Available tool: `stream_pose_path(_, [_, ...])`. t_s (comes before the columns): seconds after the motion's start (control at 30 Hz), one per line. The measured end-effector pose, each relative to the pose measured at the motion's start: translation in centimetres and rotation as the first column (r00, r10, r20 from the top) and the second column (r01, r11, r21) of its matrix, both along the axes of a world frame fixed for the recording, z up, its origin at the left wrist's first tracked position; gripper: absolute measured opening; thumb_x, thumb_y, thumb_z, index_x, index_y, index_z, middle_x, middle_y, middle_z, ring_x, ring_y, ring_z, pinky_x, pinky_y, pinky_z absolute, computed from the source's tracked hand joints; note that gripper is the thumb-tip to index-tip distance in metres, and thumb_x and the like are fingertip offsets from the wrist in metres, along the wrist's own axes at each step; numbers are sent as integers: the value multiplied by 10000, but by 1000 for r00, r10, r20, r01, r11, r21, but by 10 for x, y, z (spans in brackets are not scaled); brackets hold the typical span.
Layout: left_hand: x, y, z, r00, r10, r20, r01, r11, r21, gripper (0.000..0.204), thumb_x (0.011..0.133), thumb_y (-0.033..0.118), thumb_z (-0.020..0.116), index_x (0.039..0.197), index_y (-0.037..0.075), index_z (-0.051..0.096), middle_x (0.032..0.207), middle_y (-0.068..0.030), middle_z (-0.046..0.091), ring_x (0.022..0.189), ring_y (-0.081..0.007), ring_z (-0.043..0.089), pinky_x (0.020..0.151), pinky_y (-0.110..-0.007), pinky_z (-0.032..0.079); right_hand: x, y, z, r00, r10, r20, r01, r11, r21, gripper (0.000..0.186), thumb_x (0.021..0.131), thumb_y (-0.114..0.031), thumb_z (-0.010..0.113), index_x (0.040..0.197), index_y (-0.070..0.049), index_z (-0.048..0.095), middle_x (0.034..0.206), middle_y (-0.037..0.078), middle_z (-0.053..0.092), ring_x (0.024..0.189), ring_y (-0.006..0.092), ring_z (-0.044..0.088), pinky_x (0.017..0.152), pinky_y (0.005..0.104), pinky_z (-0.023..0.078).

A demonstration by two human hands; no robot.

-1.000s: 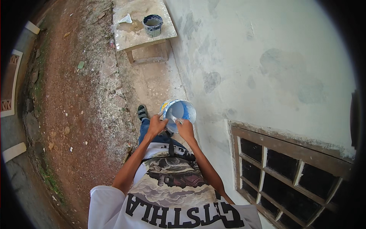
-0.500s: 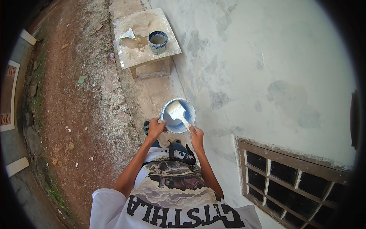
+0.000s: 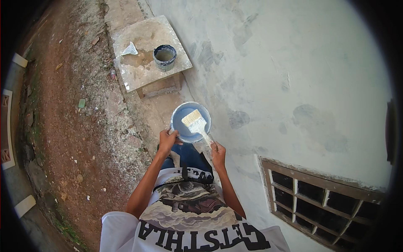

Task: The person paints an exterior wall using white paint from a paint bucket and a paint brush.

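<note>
A round blue bucket (image 3: 180,112), smeared with whitish paint, is held in front of my body. My left hand (image 3: 168,140) grips its near left rim, thumb on top and fingers wrapped below. In my right hand (image 3: 218,153) is the handle of a wide paintbrush (image 3: 195,123). White paint coats the brush's ferrule and handle, and its pale bristles point up and left over the bucket's opening. From this angle I cannot tell whether the bristles touch what is inside.
Ahead stands a low, paint-spattered table (image 3: 178,63) with a dark-rimmed pail (image 3: 165,58) and a white scrap (image 3: 130,49) on it. A patchy pale wall (image 3: 268,84) rises on the right, with a wooden-framed window (image 3: 294,176). Reddish dirt ground (image 3: 63,134) stretches along the left.
The bucket and both hands have shifted slightly left in view. The brush has turned a little, so more of its bristles show. The table and pail appear lower and further left as the view moved.
</note>
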State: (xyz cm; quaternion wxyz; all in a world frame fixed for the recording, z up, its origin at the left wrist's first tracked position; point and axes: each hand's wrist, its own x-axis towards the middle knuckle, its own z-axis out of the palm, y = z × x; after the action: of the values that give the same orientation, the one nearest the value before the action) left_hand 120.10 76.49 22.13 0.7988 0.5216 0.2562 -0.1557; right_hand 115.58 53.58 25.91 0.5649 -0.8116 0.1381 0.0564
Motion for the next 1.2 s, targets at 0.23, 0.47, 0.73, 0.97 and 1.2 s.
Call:
stream_pose_path(0.23, [62,0,10,1000,28,3,-28,999,-24,360,867,41,518,1126,-199,452,824,-207,630,573,-263,661,492,-317,584,67,-4,-4,1000,-6,-24,8,998,63,283,951,-226,529,787,-9,608,594,-66,428,502,30,358,451,224,273])
stream_pose_path(0.47, [127,-1,35,999,-1,46,-2,999,52,350,865,41,514,1119,-192,456,838,-199,629,592,-260,664,506,-329,584,134,-7,7,988,-132,-82,152,925,348,278,948,-244,543,790,-22,600,587,-59,421,491,29,350,443,212,270])
stream_pose_path(0.73, [191,4,36,998,-41,47,40,999,21,317,872,52,511,1093,-172,476,842,-183,627,594,-260,664,515,-336,583,186,-7,9,976,-200,-91,220,869,442,226,942,-217,553,914,1,608,615,-45,451,488,39,362,446,207,282])
stream_pose_path(0.97, [254,24,19,974,-226,29,226,974,2,344,862,45,515,1105,-194,469,828,-188,620,570,-259,660,500,-323,583,194,26,3,815,-561,-145,534,630,565,210,954,-219,527,897,-22,574,624,-21,453,490,58,360,446,225,275])
stream_pose_path(1.2, [306,54,22,878,-478,10,477,878,46,396,849,43,530,1154,-197,455,819,-191,628,555,-249,657,491,-323,578,214,65,-3,495,-838,-231,763,291,577,226,972,-267,483,941,-47,524,604,-28,388,473,66,327,430,224,267])
